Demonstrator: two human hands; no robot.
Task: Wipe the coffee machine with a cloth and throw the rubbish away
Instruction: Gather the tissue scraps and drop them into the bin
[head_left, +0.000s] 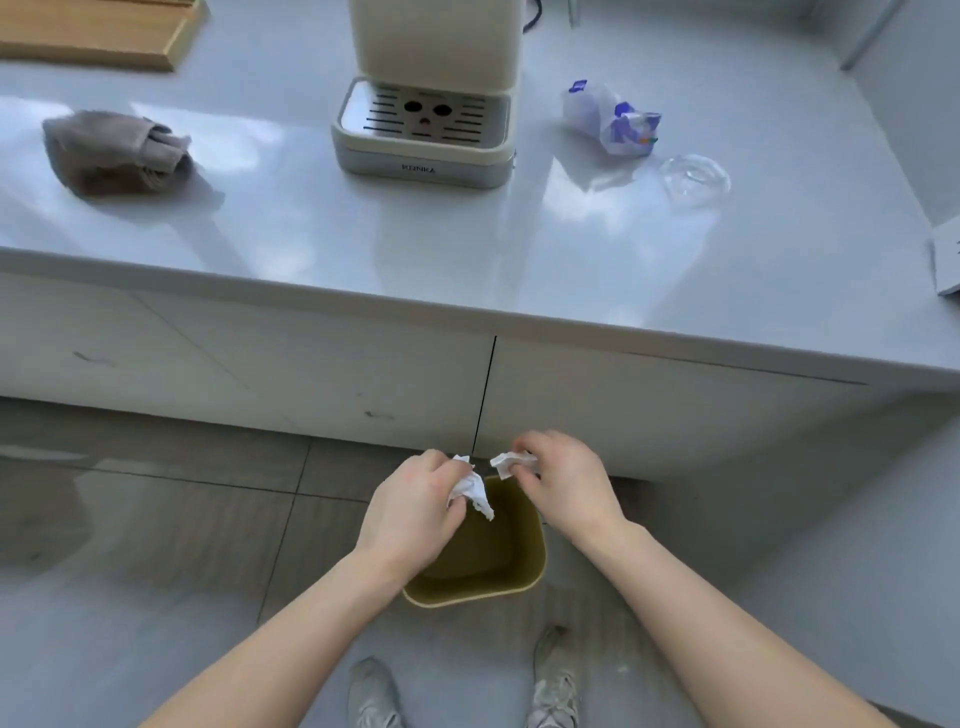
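Head view, looking down past the counter edge to the floor. My left hand (415, 512) is clenched round a crumpled white tissue (472, 491); my right hand (558, 480) pinches a smaller white paper scrap (506, 464) between thumb and fingertips. Both hang over the olive bin (519, 577), low centre of frame, a rounded-square plastic tub with an open top; my wrists cover its left and upper-right rim. Inside looks dark; contents cannot be told.

Counter (467, 249): pale grey, glossy, strong reflections, rounded front edge, white cabinet fronts below. Coffee machine (431, 88) at upper centre, cream body, slotted metal drip tray, lettering on its base. Cloth (114, 153) in upper left, grey-brown, fuzzy, bunched in a lump, well apart from the machine. Upper right: a crinkled clear plastic wrapper (610, 119) with blue print, and near it a clear round lid (693, 179). Wooden board (98, 36) at top-left corner. Floor: grey tiles, shiny. My pale shoes (556, 675) at bottom edge, near the bin.
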